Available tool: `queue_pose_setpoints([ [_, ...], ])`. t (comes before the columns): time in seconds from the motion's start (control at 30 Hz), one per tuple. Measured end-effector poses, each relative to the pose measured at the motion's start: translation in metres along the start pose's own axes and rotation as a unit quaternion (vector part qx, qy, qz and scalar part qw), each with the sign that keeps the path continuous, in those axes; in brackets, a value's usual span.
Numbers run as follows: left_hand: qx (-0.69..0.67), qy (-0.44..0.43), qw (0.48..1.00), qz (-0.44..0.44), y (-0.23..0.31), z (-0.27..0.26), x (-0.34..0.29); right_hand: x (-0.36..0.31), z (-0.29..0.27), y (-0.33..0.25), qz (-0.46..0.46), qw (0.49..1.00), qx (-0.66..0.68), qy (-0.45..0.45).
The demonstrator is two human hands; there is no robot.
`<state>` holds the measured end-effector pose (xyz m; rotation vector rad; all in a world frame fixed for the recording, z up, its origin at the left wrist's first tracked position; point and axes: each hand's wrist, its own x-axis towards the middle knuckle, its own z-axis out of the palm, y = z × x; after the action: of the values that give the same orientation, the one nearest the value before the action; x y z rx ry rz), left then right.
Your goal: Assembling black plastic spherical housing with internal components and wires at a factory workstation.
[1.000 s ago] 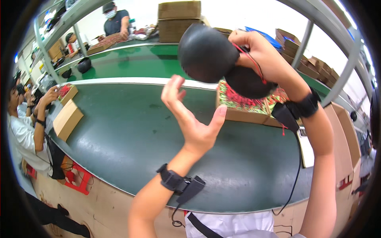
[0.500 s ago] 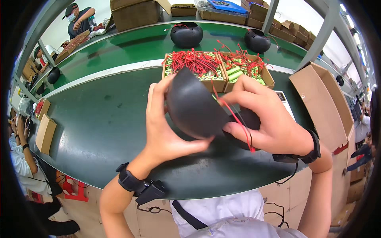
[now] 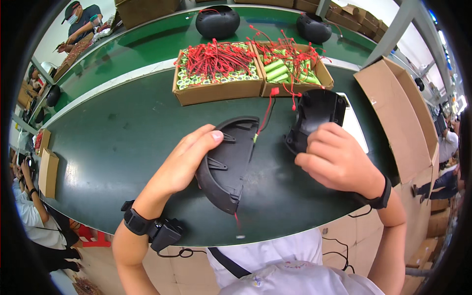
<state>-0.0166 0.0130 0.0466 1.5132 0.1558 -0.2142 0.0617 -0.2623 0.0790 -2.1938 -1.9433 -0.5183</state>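
Observation:
My left hand (image 3: 189,160) grips a black plastic half-shell (image 3: 223,169), its thumb over the curved rim. The shell's hollow inside, with moulded posts, faces up. A thin red and black wire with a red connector (image 3: 275,91) runs from the shell's straight edge, beside a small yellow-green bit. Another red wire end hangs at its lower tip. To the right, my right hand (image 3: 337,160) has its fingers curled at the lower end of a second black shell part (image 3: 322,110), whose hollow side shows. The fingertips are partly hidden behind the hand.
Beyond my hands stand two cardboard boxes (image 3: 219,88) (image 3: 298,88) of green cells with red-tipped wires. A white flat device (image 3: 355,128) lies behind the right shell. A large open carton (image 3: 393,118) stands at right. Rounded black housings (image 3: 218,23) rest on the green belt (image 3: 164,44); co-workers are at left.
The two black shell parts, held close together before, are now apart. The left one has turned hollow side up and lowered; my right hand has moved right with the other part.

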Motion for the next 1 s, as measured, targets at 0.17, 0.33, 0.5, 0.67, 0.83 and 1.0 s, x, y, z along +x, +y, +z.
queue_pose_setpoints([
  [0.17, 0.329, 0.074, 0.937, 0.095, 0.009, 0.007, -0.005, 0.001, -0.006, 0.008, 0.07, 0.997, -0.037, 0.025],
  [0.33, 0.308, 0.068, 0.798, 0.513, -0.009, 0.016, 0.018, -0.024, 0.01, 0.02, 0.084, 0.996, -0.03, 0.003],
  [0.5, 0.407, 0.018, 0.773, 0.486, -0.013, 0.018, 0.007, -0.018, 0.014, 0.018, 0.076, 0.988, -0.096, 0.096],
  [0.67, 0.427, -0.036, 0.748, 0.506, 0.003, 0.023, 0.003, -0.007, 0.024, -0.009, 0.113, 0.972, 0.092, 0.186],
  [0.83, 0.427, -0.04, 0.736, 0.524, 0.001, 0.028, -0.001, 0.01, 0.039, -0.035, 0.219, 0.854, 0.467, 0.076],
  [1.0, 0.435, -0.037, 0.749, 0.499, 0.005, 0.032, -0.001, 0.021, 0.06, -0.035, 0.198, 0.731, 0.653, -0.004],
])
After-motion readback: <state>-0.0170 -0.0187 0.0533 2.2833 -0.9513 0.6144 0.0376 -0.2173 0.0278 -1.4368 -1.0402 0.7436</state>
